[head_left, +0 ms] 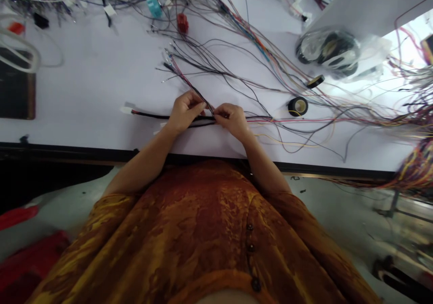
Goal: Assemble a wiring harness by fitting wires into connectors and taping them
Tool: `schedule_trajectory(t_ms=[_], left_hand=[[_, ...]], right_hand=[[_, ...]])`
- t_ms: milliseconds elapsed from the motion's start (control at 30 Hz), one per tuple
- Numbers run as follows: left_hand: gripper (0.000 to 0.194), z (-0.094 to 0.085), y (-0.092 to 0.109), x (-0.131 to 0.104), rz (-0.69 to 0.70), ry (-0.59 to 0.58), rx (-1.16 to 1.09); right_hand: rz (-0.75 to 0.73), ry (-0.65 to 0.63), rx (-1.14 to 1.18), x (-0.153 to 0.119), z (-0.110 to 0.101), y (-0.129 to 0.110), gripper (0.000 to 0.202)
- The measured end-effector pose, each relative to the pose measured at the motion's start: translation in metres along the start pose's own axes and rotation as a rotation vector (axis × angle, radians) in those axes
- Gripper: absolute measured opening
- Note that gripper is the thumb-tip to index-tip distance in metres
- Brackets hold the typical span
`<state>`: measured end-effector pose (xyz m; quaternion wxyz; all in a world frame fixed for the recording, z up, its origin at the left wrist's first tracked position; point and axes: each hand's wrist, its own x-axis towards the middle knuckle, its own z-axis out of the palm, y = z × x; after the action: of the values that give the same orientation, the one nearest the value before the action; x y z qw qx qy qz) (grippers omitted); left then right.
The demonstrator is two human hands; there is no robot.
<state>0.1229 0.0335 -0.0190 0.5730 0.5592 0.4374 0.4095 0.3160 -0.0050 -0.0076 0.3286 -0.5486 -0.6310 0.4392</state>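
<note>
Hands (187,111) (233,119) pinch a wire bundle (188,83) slanting forward-left.

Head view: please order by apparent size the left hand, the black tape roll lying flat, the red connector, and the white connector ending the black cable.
1. Left hand
2. Black tape roll
3. Red connector
4. White connector

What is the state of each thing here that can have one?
Wire bundle: gathered, far ends loose.
Left hand: fingers closed on the bundle.
Right hand: fingers pinching the bundle.
Nearer tape roll: lying flat.
Farther tape roll: apparently on edge.
Plastic bag: crumpled; open or shut unclear.
</note>
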Motion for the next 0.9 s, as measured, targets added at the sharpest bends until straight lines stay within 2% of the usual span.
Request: schedule_trajectory(t_ms=[100,200,300,400,500,600,667,800,900], left_hand=[[0.025,0.000,0.003,-0.001,-0.007,-0.072,0.050],[0.018,0.001,0.006,-0.004,0.009,-0.147,0.178],[0.008,0.001,0.005,-0.005,0.020,-0.121,0.169],[0.012,0.003,0.002,-0.003,-0.021,-0.094,0.030],[0.014,0.006,0.002,0.001,-0.043,-0.119,0.046],[0.002,0.008,0.006,0.002,-0.007,-0.143,0.122],[0.007,0.007,0.008,0.001,0.006,-0.143,0.118],[0.002,0.003,0.008,0.000,-0.036,-0.169,0.062],[0.012,0.004,0.007,0.000,-0.071,-0.172,0.100]], right_hand=[[0.100,-0.045,0.092,0.001,-0.002,0.002,0.007],[0.108,-0.058,0.096,0.002,-0.004,0.005,0.007],[0.122,-0.059,0.123,0.004,-0.006,0.005,0.008],[0.192,-0.066,0.228,0.004,-0.008,0.003,0.010],[0.213,-0.078,0.296,0.003,-0.007,0.000,0.014],[0.209,-0.047,0.290,0.004,-0.004,-0.003,0.016],[0.206,0.000,0.255,0.004,-0.001,-0.004,0.016],[0.210,0.086,0.216,0.003,0.004,-0.008,0.015],[0.193,0.097,0.237,0.001,0.005,-0.009,0.012]])
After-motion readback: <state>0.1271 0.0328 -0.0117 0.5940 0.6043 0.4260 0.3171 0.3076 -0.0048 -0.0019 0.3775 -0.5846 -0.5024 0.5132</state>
